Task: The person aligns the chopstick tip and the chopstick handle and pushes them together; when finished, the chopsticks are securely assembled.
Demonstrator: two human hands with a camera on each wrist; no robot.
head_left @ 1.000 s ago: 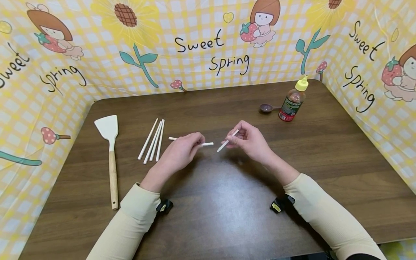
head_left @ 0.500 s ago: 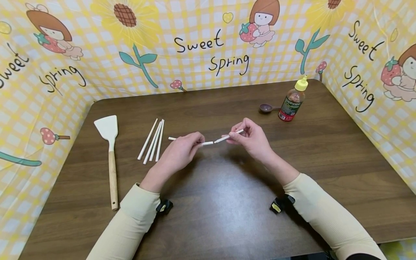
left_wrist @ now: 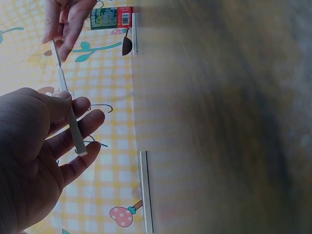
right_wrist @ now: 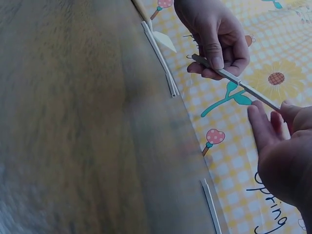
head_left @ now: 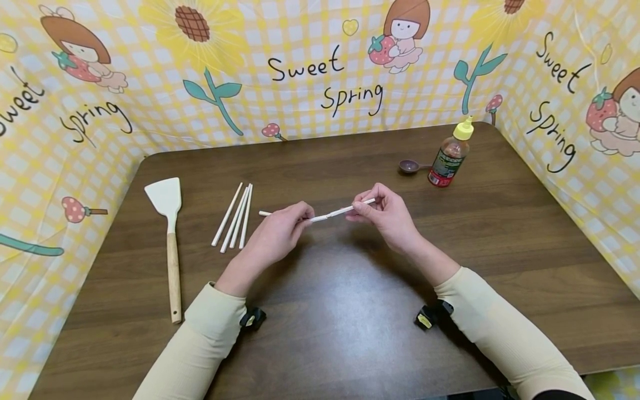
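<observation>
The left stick (head_left: 319,219) and the right stick (head_left: 342,211) are meeting tip to tip above the bench (head_left: 350,333). The left hand (head_left: 280,230) is pinching one with its fingers, and the right hand (head_left: 391,218) is pinching the other. Four more sticks (head_left: 234,219) are lying leftward, near a spatula (head_left: 172,255).

Your head camera is looking forward and down from above and behind your fingers (head_left: 301,210), taking in the table (head_left: 325,333). Close in, your left wrist camera is looking past the fingers of your left hand (left_wrist: 36,139) toward your right hand (right_wrist: 290,153), your right wrist camera is mirroring it, and both are sharing the held sticks (left_wrist: 76,131).
</observation>
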